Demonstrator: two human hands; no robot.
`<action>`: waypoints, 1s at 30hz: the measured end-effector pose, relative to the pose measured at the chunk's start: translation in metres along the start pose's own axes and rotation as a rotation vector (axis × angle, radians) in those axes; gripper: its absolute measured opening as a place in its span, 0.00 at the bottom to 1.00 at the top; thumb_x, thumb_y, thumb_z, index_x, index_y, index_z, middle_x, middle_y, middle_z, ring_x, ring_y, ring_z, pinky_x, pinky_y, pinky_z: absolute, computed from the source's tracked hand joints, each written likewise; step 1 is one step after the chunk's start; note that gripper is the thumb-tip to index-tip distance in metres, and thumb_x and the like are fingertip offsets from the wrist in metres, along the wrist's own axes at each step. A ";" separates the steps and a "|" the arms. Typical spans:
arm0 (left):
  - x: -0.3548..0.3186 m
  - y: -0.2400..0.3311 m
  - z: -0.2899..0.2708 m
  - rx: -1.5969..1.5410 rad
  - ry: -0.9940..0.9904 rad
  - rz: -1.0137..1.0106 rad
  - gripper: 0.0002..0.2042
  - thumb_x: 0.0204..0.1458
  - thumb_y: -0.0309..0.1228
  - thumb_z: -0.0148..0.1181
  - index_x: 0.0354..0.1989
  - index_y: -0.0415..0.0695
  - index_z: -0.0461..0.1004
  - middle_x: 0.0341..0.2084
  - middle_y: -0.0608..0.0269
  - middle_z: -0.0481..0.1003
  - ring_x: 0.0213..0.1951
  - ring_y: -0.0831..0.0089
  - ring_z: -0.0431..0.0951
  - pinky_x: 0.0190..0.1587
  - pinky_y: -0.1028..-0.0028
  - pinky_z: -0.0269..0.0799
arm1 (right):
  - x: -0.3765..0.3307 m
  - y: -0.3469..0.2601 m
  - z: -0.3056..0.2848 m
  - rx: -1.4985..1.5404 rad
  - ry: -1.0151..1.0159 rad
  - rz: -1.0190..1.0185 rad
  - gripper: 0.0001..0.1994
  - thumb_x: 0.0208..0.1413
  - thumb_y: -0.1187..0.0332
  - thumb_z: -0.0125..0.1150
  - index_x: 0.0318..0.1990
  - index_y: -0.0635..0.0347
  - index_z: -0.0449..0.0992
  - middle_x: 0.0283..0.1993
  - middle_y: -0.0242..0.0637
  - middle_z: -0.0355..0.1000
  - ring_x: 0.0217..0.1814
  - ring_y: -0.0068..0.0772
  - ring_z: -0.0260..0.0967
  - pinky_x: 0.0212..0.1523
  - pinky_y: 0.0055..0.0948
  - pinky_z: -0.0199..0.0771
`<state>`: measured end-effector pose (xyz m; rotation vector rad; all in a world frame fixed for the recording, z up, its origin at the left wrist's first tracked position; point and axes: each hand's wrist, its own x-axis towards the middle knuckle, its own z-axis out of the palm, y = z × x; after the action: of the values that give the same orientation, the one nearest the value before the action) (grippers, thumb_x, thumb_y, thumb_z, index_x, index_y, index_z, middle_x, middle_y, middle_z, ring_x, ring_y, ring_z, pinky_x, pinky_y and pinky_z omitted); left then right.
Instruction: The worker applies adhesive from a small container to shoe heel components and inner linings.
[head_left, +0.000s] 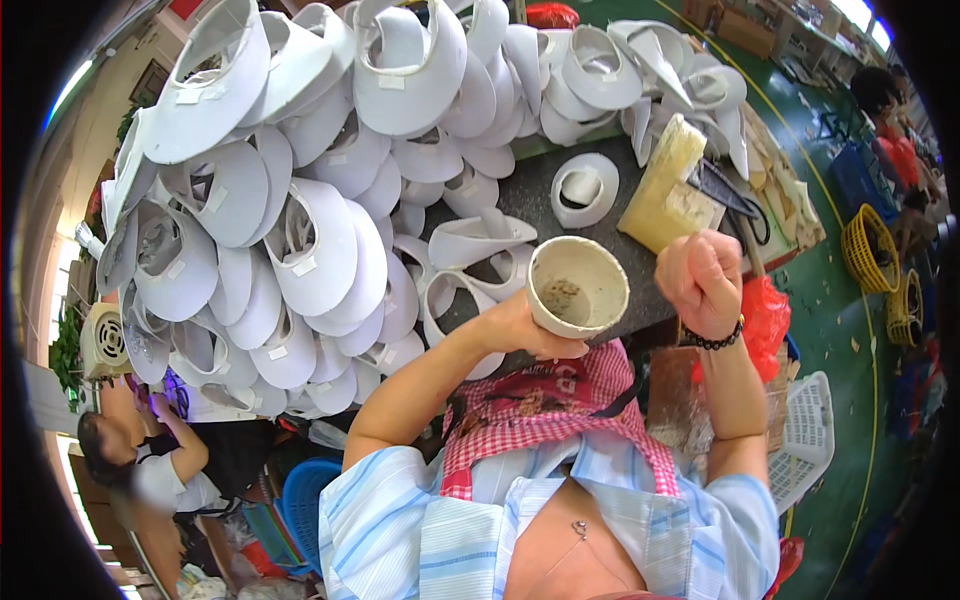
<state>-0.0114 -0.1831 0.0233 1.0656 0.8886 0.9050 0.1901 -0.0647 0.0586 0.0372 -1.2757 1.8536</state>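
My left hand [522, 335] is wrapped round a cream cup [610, 300] with a rough rim, held above the front edge of the dark worktop [535, 195]. Inside the cup, some brown residue lies on the bottom. To the right my right hand [702, 282] is raised and closed into a fist, apart from the cup; whether anything is inside it is hidden. Beyond the cup a single white sun visor [606, 205] lies on the worktop. More white visors [485, 240] lie close to my left hand.
Tall stacks of white visors [330, 255] cover the left and back. A yellowed block [668, 195] and black scissors [722, 190] sit at the right, near a red plastic bag [765, 315] and a white basket [808, 425]. Another person [165, 455] works at the left.
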 end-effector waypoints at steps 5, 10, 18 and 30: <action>0.001 0.027 0.009 0.247 -0.132 0.003 0.29 0.36 0.26 0.70 0.51 0.42 0.66 0.40 0.67 0.72 0.37 0.79 0.72 0.37 0.77 0.71 | 0.022 -0.028 0.010 -0.995 -0.060 0.103 0.16 0.60 0.62 0.52 0.25 0.64 0.69 0.16 0.32 0.66 0.16 0.28 0.63 0.18 0.27 0.60; 0.010 0.038 0.009 0.153 -0.162 -0.220 0.30 0.32 0.23 0.72 0.49 0.39 0.70 0.41 0.63 0.75 0.43 0.75 0.73 0.48 0.72 0.69 | 0.031 -0.034 0.016 -1.360 -0.462 -0.108 0.15 0.57 0.63 0.55 0.23 0.63 0.68 0.17 0.41 0.65 0.20 0.43 0.66 0.21 0.34 0.64; 0.015 0.014 0.000 -0.035 -0.519 -0.087 0.33 0.32 0.27 0.75 0.52 0.39 0.69 0.45 0.61 0.74 0.45 0.75 0.73 0.50 0.71 0.68 | 0.018 -0.035 -0.002 -0.718 -0.594 0.182 0.15 0.60 0.65 0.54 0.23 0.63 0.66 0.16 0.37 0.60 0.16 0.33 0.58 0.20 0.29 0.60; 0.015 0.018 0.010 -0.014 -0.441 -0.273 0.18 0.38 0.27 0.68 0.38 0.38 0.70 0.21 0.66 0.70 0.13 0.83 0.65 0.14 0.81 0.58 | 0.031 -0.055 0.009 -1.287 -0.725 0.352 0.24 0.50 0.49 0.62 0.16 0.61 0.69 0.12 0.38 0.65 0.16 0.42 0.66 0.21 0.36 0.63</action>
<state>0.0002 -0.1682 0.0405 1.0469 0.6352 0.4236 0.2027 -0.0465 0.1186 -0.2396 -2.9169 0.9364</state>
